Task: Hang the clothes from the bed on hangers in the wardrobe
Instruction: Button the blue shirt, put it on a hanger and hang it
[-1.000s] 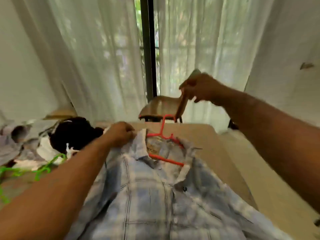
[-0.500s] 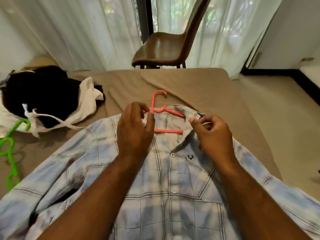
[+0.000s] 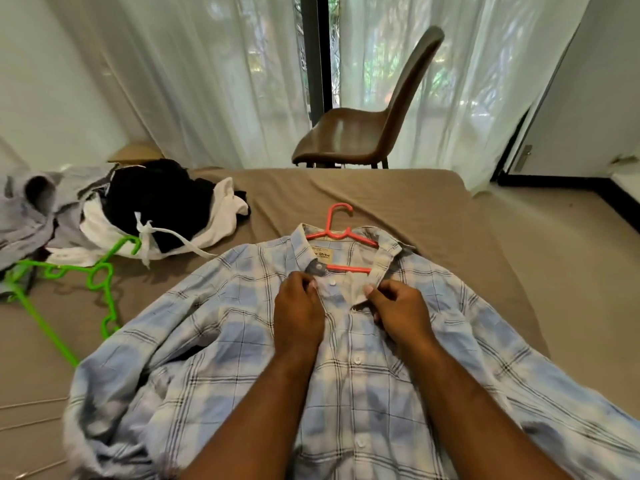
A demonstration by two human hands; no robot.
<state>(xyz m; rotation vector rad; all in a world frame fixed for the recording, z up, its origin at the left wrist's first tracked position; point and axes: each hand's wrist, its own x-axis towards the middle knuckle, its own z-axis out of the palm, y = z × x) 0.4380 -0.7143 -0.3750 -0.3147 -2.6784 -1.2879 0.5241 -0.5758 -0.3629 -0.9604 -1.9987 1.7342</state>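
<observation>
We see the left hand and right hand pinching the plaid shirt placket; pink hanger inside collar.

Home bedrm: bed, clothes pile, sheer curtains.

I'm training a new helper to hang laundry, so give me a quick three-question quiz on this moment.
1. True or false: the pink hanger already sits inside the collar of the plaid shirt.
2. Where do the left hand and right hand pinch the shirt? A) the front edges near the top button B) the cuffs C) the hem
3. Fill in: the green hanger lies on the bed on the person's ___ side of the shirt.
Key: 1 true; 2 A; 3 left.
</observation>
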